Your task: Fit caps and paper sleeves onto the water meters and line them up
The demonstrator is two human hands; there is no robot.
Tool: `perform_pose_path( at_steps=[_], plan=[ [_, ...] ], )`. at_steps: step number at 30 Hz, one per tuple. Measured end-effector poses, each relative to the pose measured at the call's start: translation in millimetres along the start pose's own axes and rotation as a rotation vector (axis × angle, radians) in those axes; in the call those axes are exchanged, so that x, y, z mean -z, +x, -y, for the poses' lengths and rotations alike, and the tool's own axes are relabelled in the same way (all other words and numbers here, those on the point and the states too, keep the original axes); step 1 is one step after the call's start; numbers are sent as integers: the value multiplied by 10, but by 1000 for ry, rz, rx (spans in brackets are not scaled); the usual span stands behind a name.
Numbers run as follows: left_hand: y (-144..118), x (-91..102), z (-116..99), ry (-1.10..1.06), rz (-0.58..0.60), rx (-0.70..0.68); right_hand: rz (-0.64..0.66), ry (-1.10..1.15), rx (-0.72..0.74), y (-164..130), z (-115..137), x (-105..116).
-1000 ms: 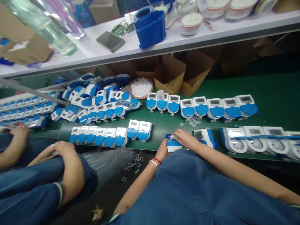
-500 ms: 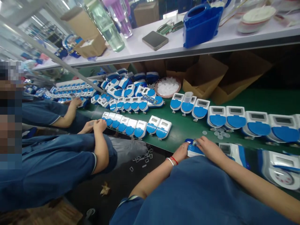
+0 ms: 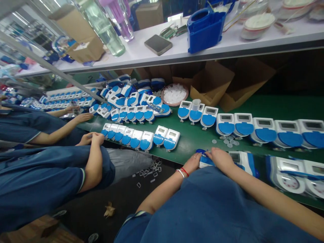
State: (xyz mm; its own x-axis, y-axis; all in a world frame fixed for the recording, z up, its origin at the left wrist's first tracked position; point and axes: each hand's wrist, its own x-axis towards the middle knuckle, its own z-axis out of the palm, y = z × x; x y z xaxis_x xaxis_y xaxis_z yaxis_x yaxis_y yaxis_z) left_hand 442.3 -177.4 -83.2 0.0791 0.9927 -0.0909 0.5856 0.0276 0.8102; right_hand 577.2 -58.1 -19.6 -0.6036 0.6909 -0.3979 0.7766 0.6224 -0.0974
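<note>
A long green bench (image 3: 278, 104) runs under a white shelf (image 3: 227, 40), lined with rows of blue-and-white meters (image 3: 243, 123). At its near edge the person holds one meter (image 3: 205, 161) between both hands: the left hand (image 3: 192, 163) cups its left end, the right hand (image 3: 220, 158) closes over the top, fingers curled on it. It looks like a fitting step, pressing a small part onto the casing; firm, even pressure seems needed. The meter is mostly hidden, only its blue cap and white body showing. Loose clear discs (image 3: 229, 142) lie just beyond. Co-workers' arms (image 3: 93, 162) rest further left.
</note>
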Motion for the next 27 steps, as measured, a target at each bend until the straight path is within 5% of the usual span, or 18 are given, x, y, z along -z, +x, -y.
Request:
perform_pose_path(
  at_steps=[6, 16, 22, 27],
  plan=[
    [-14, -9, 9, -32, -22, 16, 67, 46, 219, 16, -74, 65],
    [-1, -27, -2, -96, -17, 16, 46, 197, -74, 13, 60, 32],
    [7, 30, 11, -215, -65, 214, 68, 257, -149, 323, -312, -26],
    [123, 155, 207, -615, -143, 368, 48, 280, -66, 710, -602, -333]
  ],
)
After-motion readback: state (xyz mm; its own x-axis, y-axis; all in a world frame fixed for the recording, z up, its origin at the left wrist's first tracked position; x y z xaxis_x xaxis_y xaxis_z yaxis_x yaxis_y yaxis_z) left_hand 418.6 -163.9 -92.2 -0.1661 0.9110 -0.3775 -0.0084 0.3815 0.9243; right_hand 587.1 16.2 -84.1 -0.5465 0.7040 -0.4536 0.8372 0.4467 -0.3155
